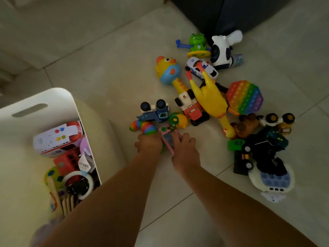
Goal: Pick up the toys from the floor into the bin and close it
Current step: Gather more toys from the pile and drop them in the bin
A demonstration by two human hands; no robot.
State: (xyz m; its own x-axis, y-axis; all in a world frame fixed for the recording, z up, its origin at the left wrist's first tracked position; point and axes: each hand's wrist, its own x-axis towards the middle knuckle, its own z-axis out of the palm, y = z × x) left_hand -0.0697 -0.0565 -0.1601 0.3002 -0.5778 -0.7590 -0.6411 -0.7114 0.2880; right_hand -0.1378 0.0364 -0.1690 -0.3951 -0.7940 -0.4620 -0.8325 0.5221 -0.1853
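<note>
The fingers (187, 139) of the right hand (185, 150) curl over the right edge of a pink toy phone (167, 139) at the centre of the frame, and the left hand (148, 144) closes on its left edge, fingers bent down so their tips are hidden. Both hands press the phone between them on the tiled floor (106, 72).

The white bin (44, 100) fills the lower left of the frame, open, already holding a white and red toy bus (57, 138) and other toys. Right of centre the toys lie in a loose heap: a yellow rubber chicken (211, 100), a rainbow pop pad (246, 97) beside it, a yellow duck microphone (170, 72), a red truck (192, 109). At the upper right stand a white panda robot (222, 54) and a green frog (196, 41). A rainbow striped slug (142, 127) touches the left hand.
</note>
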